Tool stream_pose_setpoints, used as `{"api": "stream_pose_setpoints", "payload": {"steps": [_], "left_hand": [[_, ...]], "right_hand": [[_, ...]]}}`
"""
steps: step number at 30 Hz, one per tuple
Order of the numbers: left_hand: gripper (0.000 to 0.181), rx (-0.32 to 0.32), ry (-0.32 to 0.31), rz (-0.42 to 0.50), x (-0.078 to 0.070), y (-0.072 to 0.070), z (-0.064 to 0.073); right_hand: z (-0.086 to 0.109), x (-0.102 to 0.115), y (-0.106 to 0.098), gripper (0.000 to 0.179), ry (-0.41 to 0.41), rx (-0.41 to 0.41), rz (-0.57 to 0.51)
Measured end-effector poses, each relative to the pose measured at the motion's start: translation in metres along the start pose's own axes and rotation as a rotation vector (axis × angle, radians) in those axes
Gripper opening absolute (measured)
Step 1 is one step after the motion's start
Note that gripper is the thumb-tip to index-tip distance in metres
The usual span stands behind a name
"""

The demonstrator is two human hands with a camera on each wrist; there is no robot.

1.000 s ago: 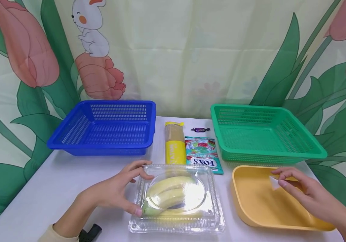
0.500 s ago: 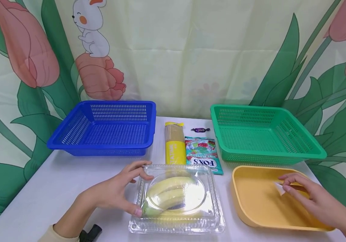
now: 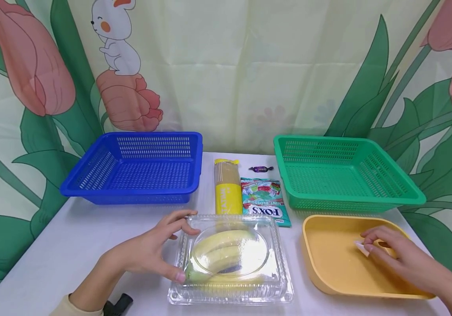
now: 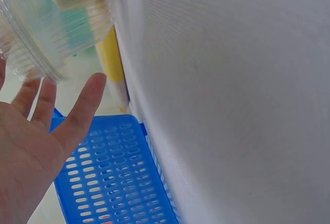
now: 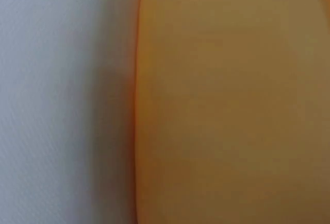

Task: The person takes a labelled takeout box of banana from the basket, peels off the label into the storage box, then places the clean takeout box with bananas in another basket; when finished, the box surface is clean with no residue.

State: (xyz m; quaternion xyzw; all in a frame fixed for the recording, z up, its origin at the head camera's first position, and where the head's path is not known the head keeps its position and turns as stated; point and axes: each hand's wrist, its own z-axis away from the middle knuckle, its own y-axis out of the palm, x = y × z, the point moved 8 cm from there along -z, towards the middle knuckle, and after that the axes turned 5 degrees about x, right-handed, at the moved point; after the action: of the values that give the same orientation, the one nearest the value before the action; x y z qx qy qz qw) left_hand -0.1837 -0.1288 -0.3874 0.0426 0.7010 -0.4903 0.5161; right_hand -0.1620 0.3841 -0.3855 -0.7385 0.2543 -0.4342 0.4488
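The clamshell container [image 3: 245, 293] is clear, glossy, ribbed plastic, the orange tray [image 3: 336, 263] smooth low-sheen plastic, the blue basket [image 3: 131, 199] and green basket [image 3: 352, 203] perforated plastic, the Fox's sweets bag [image 3: 264, 193] shiny film, the worktop [image 3: 75, 250] finely textured and matt, the backdrop [image 3: 206, 83] creased printed cloth.

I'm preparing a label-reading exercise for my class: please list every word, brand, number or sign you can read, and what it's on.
"FOX'S", upside down, on the teal bag.
"MINT BLOSSOM", upside down, same bag; its other print is too small.
Yellow packet: sideways lettering, too unclear to quote.
Purple wrapper: markings too small to read.
Clear box, small white piece: none I can make out.
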Motion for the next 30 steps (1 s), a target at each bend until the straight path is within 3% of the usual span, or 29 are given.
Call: {"api": "stream_pose_setpoints", "payload": {"steps": [11, 30], "left_hand": [[0.076, 0.012, 0.003, -0.026, -0.004, 0.000, 0.000], [0.074, 0.009, -0.005, -0.001, -0.002, 0.000, 0.000]], "right_hand": [[-0.004, -0.002, 0.016, 0.036, -0.021, 0.043, 0.073], [-0.008, 0.000, 0.020, 0.020, 0.107, 0.065, 0.204]]}}
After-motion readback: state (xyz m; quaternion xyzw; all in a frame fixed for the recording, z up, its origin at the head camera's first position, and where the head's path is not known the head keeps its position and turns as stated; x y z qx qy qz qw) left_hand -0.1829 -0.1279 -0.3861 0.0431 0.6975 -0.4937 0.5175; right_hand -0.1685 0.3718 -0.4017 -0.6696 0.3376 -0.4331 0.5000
